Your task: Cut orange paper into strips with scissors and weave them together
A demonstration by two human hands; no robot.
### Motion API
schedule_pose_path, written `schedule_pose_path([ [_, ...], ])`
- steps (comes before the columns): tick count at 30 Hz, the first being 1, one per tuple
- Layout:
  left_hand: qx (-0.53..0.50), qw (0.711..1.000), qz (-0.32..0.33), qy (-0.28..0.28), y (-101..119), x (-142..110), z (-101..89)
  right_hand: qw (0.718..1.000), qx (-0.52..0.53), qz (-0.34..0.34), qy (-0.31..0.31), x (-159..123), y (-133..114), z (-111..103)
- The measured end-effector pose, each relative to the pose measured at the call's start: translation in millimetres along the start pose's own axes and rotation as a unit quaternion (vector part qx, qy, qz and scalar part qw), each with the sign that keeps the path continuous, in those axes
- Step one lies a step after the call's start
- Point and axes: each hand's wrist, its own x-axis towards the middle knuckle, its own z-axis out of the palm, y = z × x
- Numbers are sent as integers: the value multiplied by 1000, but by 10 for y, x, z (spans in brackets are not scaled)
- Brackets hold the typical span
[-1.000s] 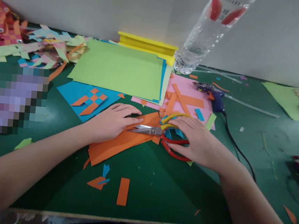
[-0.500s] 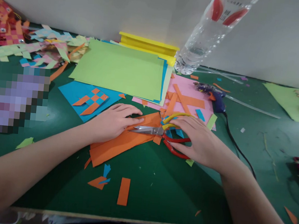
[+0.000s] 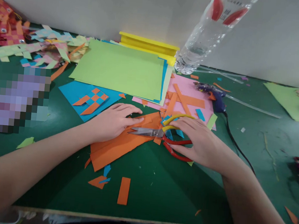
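Observation:
My right hand (image 3: 198, 139) has its fingers in the loops of a pair of scissors (image 3: 149, 132) with one yellow and one red handle. The blades point left, slightly parted, over a sheet of orange paper (image 3: 117, 151). My left hand (image 3: 113, 122) grips that paper at its upper left, thumb beside the blade tips. The orange paper lies slanted in overlapping layers. A woven orange and blue paper fish (image 3: 94, 101) rests on a blue sheet (image 3: 72, 93) just behind my left hand.
Green sheets (image 3: 119, 69) lie stacked at the back by a yellow holder (image 3: 148, 44). A water bottle (image 3: 197, 43) stands behind a glue gun (image 3: 218, 100) with a black cord. Woven strips (image 3: 53, 46) are heaped at left. An orange rectangle (image 3: 123, 191) and scraps lie in front.
The lower layer of orange paper has swung slightly downward, fanning out from the upper one. The scissors' red handle has dropped a little, and both hands stay in nearly the same place.

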Motion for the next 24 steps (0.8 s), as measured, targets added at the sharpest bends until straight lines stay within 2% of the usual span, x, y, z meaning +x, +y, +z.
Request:
schedule_pose_path([
  [17,-11,1000,-13,1,20,-21,34,1000,18,20,6,15,-59,-18],
  [20,-22,999,-37,15,106,-14,54,1000,16,18,7,10,-56,-18],
  [24,-65,992,-101,34,226,7,3,1000,19,21,-2,12,-41,-17],
])
